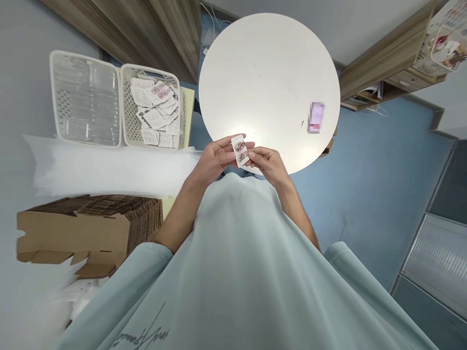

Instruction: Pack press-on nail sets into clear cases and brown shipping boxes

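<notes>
Over the near edge of the round white table (270, 63), a small white card (240, 151) is held up between both hands. Two rows of reddish, shiny pieces, possibly hair clips or press-on nails, sit on it. My left hand (219, 156) grips the card's left side with thumb and fingers. On the right edge, my right hand (265, 160) pinches it, the fingers partly behind. The card's back is hidden from view.
At left, one white basket (54, 97) contains clear plastic boxes, and a second basket (124, 104) holds many similar cards (156, 116). White sheets (109, 167) and folded cardboard boxes (80, 233) lie nearer. A pixelated purple object (316, 117) rests on the table's right side.
</notes>
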`<state>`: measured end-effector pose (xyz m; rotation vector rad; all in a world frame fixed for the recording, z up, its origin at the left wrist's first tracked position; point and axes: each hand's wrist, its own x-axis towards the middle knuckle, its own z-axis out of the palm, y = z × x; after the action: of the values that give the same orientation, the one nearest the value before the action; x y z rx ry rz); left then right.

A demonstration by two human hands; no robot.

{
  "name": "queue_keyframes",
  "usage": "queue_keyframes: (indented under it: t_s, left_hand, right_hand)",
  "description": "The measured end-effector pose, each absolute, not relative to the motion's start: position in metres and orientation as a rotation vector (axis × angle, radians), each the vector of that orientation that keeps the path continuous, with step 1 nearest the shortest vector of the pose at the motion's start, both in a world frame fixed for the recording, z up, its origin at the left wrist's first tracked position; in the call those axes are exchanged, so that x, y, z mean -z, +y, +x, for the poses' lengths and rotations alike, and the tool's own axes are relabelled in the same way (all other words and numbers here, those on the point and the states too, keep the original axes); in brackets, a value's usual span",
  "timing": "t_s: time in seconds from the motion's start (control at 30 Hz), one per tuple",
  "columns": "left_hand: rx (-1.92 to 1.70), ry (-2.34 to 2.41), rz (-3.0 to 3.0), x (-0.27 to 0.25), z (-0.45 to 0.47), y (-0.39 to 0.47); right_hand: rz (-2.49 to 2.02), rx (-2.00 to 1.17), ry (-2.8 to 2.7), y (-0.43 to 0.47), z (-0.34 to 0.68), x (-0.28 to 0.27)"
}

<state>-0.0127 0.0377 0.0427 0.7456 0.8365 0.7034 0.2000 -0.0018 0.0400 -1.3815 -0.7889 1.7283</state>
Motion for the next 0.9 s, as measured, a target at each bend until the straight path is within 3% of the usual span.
queue_keyframes:
  t_s: [0.2,0.57,0.9]
  left_hand:
    - [-0.78,1.03,0.883,-0.038,-0.008,0.038]
    - [-0.849,1.207,0.942,-0.033,-0.003,0.04]
    - [-0.873,1.233,0.953,-0.031,-0.008,0.04]
  right_hand:
    - [-1.542,-1.447,-0.941,-0.004,0.199,-0.053]
    - [-1.628,-1.261,-1.123,-0.006,0.19,-0.058]
    - [-1.564,-1.363,-0.968,0.0,0.213,-0.038]
